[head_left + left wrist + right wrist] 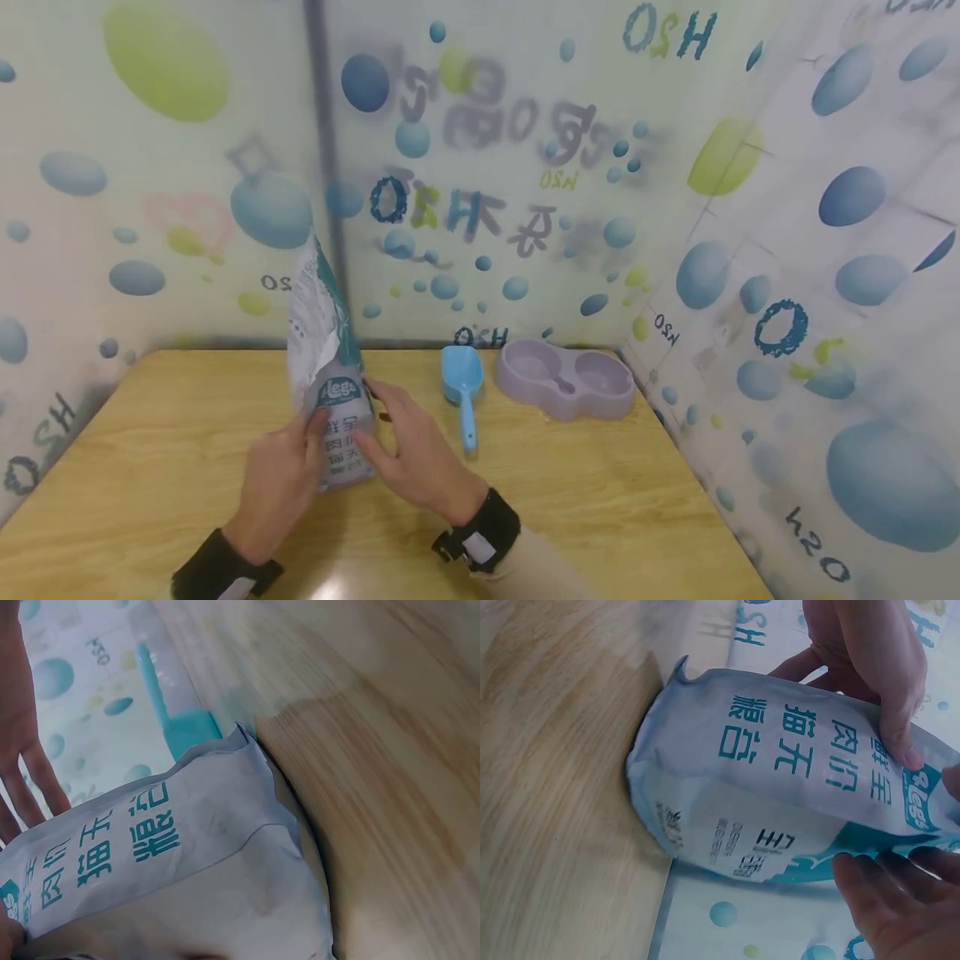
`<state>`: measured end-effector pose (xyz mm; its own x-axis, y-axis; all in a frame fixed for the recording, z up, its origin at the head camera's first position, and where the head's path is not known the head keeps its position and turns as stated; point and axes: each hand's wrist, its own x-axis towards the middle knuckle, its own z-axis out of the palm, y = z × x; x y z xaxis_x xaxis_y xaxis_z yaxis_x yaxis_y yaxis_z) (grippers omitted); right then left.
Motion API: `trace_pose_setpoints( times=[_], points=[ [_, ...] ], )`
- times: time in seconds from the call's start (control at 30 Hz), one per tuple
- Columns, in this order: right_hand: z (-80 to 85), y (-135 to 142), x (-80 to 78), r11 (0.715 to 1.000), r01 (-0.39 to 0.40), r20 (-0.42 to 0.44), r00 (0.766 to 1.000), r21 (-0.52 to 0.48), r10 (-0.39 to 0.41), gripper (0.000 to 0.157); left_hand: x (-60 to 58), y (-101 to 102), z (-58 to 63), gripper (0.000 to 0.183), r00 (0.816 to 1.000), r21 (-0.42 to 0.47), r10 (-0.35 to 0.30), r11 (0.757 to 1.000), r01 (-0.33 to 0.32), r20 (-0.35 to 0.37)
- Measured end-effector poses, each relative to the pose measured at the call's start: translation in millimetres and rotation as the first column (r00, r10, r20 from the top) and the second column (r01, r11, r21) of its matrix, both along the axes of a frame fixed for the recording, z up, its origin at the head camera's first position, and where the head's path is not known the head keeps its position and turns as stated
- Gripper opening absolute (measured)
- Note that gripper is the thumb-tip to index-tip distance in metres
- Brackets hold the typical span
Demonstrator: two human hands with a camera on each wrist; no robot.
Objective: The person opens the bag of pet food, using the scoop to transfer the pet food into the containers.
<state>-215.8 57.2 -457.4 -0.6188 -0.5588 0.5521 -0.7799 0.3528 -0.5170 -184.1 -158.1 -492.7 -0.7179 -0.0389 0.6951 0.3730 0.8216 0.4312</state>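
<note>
A pale lilac and teal cat food bag point(347, 425) stands upright on the table, its tall top flap leaning up to the left. My left hand point(281, 475) grips its left side, thumb on the printed front and the other fingers behind. My right hand point(420, 454) touches the opposite side with fairly straight fingers, its thumb near the front. In the right wrist view, the fingers point(877, 892) of that hand lie along the bag's teal side panel. The left wrist view shows the bag's lower front point(202, 817) close up; most of the left hand is out of sight there.
A light blue scoop point(462, 379) lies right of the bag, handle toward me. Beside it at the back edge sits a lilac double pet bowl point(566, 379). Patterned curtain walls point(480, 283) border the wooden table point(600, 500) behind and at both sides.
</note>
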Motion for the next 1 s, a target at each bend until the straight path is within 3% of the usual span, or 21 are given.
trace_pose_setpoints(
  times=[0.13,0.4,0.5,0.67,0.87,1.0],
  points=[
    [3.4,-1,1.3,0.998,0.023,0.009,1.0,-0.05,-0.023,0.062,4.7,7,3.4,0.032,1.0,0.004,-0.023,1.0,0.023,0.015],
    [7.0,2,6.0,0.99,0.127,-0.088,0.987,-0.054,-0.131,0.057,16.2,16,7.9,0.041,0.993,0.023,-0.058,0.998,0.056,0.103],
    [8.0,8,6.8,0.989,0.139,-0.123,0.982,-0.056,-0.145,0.053,16.8,22,7.4,0.04,0.992,0.03,-0.085,0.996,0.083,0.095],
    [8.2,17,8.8,0.986,0.145,-0.151,0.976,-0.085,-0.157,0.046,18.5,30,7.7,0.047,0.989,0.032,-0.129,0.991,0.127,0.074],
    [6.1,23,12.2,0.984,0.125,-0.199,0.969,-0.129,-0.149,0.041,26.0,32,8.1,0.051,0.981,0.049,-0.152,0.988,0.147,0.121],
    [2.8,27,13.7,0.981,0.099,-0.211,0.968,-0.166,-0.133,0.034,29.9,33,6.0,0.051,0.982,0.047,-0.156,0.987,0.151,0.11]
  ],
)
